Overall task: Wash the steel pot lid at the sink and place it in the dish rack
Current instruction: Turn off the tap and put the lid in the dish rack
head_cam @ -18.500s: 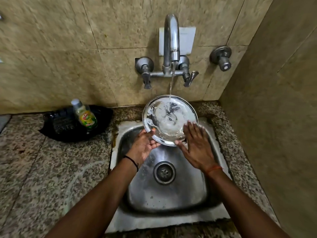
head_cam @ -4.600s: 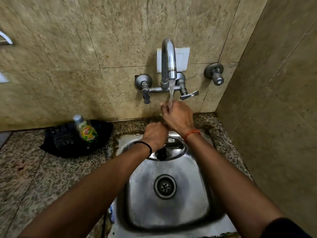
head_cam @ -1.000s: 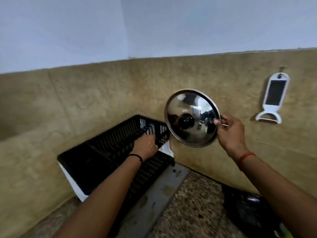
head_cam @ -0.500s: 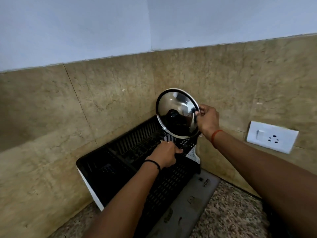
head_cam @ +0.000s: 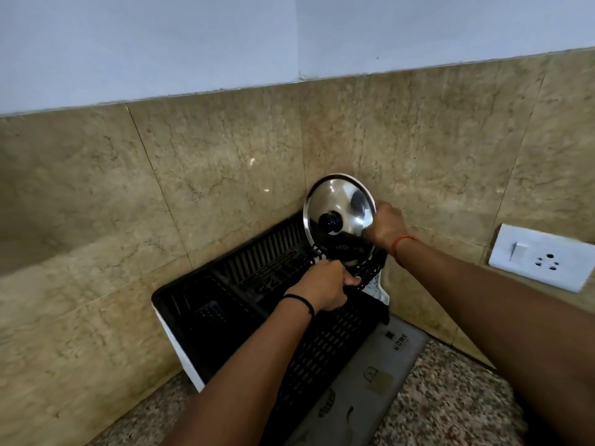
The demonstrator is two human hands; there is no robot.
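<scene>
Right now the lid (head_cam: 341,207) stands on edge at the far end of the rack (head_cam: 244,294), knob (head_cam: 330,222) side facing the camera, its lower rim down among the rack's bars; whether it rests on them can't be told. R hand (head_cam: 386,228) grips the lid's right rim, fingers curled round the edge, so the lid sits just left of that hand w/ most of its disc clear of the grip. L hand (head_cam: 325,286) is below the lid, fingers curled tight on a rack bar at the near side, just under the lid's bottom edge; whether it touches the lid can't be told. Rack is black, slotted, w/ a white tray (head_cam: 180,346) showing under it at the left corner and far end, pushed into the tiled corner. Near the rack, to its right, a grey mat (head_cam: 383,375) lies on the speckled counter (head_cam: 450,403). Further right of the rack, a white socket (head_cam: 541,257) sits on the tile.
</scene>
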